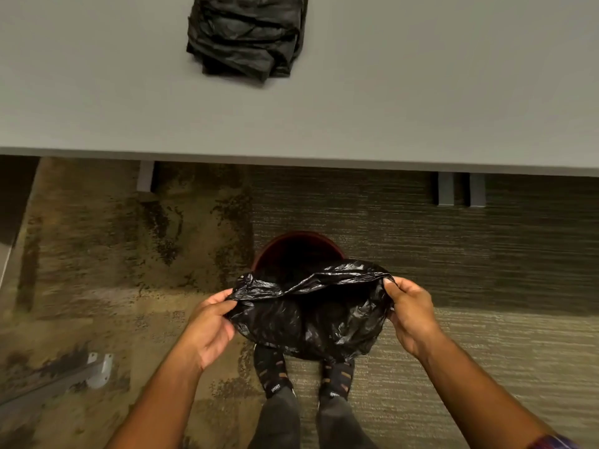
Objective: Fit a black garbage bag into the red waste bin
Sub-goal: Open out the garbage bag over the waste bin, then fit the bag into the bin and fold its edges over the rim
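The red waste bin (299, 238) stands on the carpet just in front of my feet, and only its far rim and dark inside show. A shiny black garbage bag (308, 314) hangs over the near part of the bin, its mouth partly spread. My left hand (210, 325) pinches the bag's left edge. My right hand (410, 314) pinches the right edge. The bag hides the near half of the bin.
A grey table (389, 102) crosses the top of the view, with a stack of folded black bags (246, 37) on it. Table legs (460, 189) stand behind the bin. A metal bracket (99, 369) lies on the carpet at the lower left.
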`<state>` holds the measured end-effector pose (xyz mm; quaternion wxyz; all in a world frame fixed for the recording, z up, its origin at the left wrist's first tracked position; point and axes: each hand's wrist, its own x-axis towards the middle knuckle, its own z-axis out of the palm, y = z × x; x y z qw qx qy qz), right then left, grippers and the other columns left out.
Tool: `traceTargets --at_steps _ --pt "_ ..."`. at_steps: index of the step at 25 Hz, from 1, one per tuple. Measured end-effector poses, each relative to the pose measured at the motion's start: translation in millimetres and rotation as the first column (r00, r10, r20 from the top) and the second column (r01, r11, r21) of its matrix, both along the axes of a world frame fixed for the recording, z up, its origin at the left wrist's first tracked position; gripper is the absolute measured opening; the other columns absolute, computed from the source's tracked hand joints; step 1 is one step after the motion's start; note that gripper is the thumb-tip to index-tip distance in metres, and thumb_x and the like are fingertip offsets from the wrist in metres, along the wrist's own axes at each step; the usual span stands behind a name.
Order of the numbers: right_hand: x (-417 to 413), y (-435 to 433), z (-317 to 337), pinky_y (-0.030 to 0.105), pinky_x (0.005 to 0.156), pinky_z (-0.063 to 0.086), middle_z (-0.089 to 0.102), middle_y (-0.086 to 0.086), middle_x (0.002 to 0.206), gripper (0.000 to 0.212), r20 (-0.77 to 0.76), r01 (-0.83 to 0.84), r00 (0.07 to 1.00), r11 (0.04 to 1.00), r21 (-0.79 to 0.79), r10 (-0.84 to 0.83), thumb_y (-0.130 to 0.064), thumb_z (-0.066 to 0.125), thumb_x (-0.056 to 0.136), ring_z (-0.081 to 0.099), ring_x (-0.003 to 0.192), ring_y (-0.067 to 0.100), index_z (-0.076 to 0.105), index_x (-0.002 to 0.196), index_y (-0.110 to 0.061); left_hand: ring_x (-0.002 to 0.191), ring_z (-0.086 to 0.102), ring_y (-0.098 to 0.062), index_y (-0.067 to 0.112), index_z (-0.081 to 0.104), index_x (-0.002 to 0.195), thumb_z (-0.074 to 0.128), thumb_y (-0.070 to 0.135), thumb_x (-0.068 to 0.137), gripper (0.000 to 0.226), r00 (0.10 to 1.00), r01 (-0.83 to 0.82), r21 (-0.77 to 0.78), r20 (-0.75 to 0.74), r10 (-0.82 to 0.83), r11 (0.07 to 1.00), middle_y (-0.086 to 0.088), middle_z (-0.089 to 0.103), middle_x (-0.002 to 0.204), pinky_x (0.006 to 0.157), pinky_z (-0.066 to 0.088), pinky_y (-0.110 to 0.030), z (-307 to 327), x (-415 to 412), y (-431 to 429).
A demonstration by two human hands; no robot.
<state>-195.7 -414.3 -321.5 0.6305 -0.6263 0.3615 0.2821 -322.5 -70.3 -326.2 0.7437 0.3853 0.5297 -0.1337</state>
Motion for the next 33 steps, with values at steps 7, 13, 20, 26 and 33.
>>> traceTargets --at_steps 7,13,20,26,33 --pt "47 44 -99 0.047 0.078 0.062 0.073 0.021 0.101 0.018 -0.045 0.096 0.994 0.995 -0.026 -0.097 0.000 0.050 0.102 0.074 0.089 0.035 0.063 0.114 0.000 0.059 0.077 -0.024 0.010 0.076 0.092 0.045 -0.003 0.096 0.034 0.992 0.090 0.171 -0.105 -0.072 0.981 -0.015 0.080 0.078 0.055 0.064 -0.032 -95 46 19" --pt "98 64 -167 0.044 0.086 0.056 0.076 0.025 0.113 0.029 0.109 -0.281 0.933 0.883 -0.375 0.343 -0.021 0.060 0.102 0.073 0.102 0.038 0.076 0.111 0.001 0.089 0.083 -0.032 0.010 0.084 0.106 0.082 0.044 0.089 0.038 0.985 0.160 0.297 -0.111 -0.133 0.941 -0.014 0.086 0.105 0.088 0.067 -0.050 -168 82 51" --pt "152 73 -215 0.033 0.063 0.042 0.067 0.019 0.092 0.042 -0.046 -0.496 0.833 0.707 -0.504 0.551 -0.034 0.066 0.099 0.063 0.077 0.029 0.074 0.104 0.007 0.086 0.069 -0.023 0.003 0.070 0.135 0.070 0.041 0.102 0.050 0.952 0.307 0.459 -0.149 -0.268 0.834 -0.012 0.070 0.120 0.057 0.055 -0.017 -214 133 55" --pt "119 55 -222 0.026 0.045 0.035 0.059 0.012 0.054 0.045 -0.217 -0.602 0.798 0.729 -0.324 0.563 -0.043 0.074 0.091 0.053 0.040 0.021 0.061 0.061 -0.012 0.039 0.068 -0.006 -0.001 0.075 0.118 0.066 0.024 0.106 0.029 0.889 0.453 0.352 -0.250 -0.385 0.819 -0.007 0.079 0.076 0.034 0.047 -0.015 -225 105 50" --pt "76 13 -219 0.039 0.067 0.056 0.073 0.024 0.095 0.040 -0.117 -0.342 0.929 0.936 0.089 0.351 -0.032 0.072 0.097 0.067 0.078 0.033 0.071 0.114 0.003 0.065 0.081 -0.021 0.006 0.075 0.104 0.083 0.038 0.089 0.036 0.970 0.243 0.185 -0.068 -0.234 0.952 -0.008 0.086 0.082 0.052 0.063 -0.030 -222 46 65"
